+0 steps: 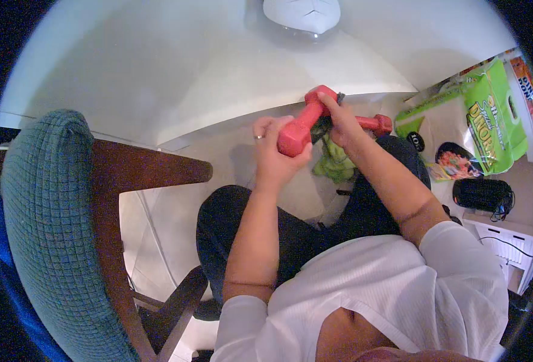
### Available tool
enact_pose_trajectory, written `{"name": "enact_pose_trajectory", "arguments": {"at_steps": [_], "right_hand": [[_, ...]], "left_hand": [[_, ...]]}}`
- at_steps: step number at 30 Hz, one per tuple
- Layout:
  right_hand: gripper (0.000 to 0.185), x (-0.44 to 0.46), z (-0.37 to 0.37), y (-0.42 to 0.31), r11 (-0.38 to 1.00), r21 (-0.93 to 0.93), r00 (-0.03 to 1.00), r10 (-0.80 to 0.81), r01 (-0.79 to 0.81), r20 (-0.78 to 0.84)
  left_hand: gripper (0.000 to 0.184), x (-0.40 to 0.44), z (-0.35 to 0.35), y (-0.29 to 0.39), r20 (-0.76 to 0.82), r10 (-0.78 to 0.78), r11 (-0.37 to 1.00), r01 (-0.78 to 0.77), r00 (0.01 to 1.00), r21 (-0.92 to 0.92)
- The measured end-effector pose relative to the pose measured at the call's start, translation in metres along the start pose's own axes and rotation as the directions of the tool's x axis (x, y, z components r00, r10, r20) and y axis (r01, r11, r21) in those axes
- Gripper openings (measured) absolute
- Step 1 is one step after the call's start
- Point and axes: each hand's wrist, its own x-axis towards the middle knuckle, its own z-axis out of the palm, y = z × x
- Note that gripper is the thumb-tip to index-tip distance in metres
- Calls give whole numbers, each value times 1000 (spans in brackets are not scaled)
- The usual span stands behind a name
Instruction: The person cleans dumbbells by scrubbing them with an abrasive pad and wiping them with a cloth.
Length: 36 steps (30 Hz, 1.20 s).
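Observation:
A red dumbbell (295, 136) is held up between my two hands, tilted up to the right. My left hand (277, 154) has its fingers wrapped round the lower, nearer end. At the upper end, my right hand (342, 123) touches the dumbbell with its thumb, and a dark cloth or strap shows beside its fingers. Behind my right hand a second red dumbbell (380, 124) is partly hidden. A green cloth-like item (336, 164) lies low between my knees, below the hands.
A white table (218, 66) with a white rounded device (302, 15) stands ahead. On the left is a chair with a green checked cushion (49, 229). To the right are a green food bag (495, 120), a black speaker (482, 194) and a white drawer unit (507, 238).

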Motion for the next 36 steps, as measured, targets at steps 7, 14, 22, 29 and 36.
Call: {"name": "enact_pose_trajectory", "arguments": {"at_steps": [7,14,22,29,36], "right_hand": [[50,5,-6,-10,976,-213,991,-74,49,-108],[49,23,4,-16,895,-440,997,-52,69,50],[45,-37,7,-7,938,-293,982,186,-188,-36],[34,-43,52,22,934,95,929,325,-345,178],[42,-50,66,19,964,100,958,225,-245,178]], "left_hand": [[57,-5,6,3,51,126,992,-126,991,-10],[58,1,0,-10,-22,138,990,-138,990,9],[69,1,-2,-16,-37,47,999,-47,998,19],[88,-4,-8,-4,65,-50,998,47,997,36],[68,-18,9,-29,181,-578,464,503,795,-729]]}}
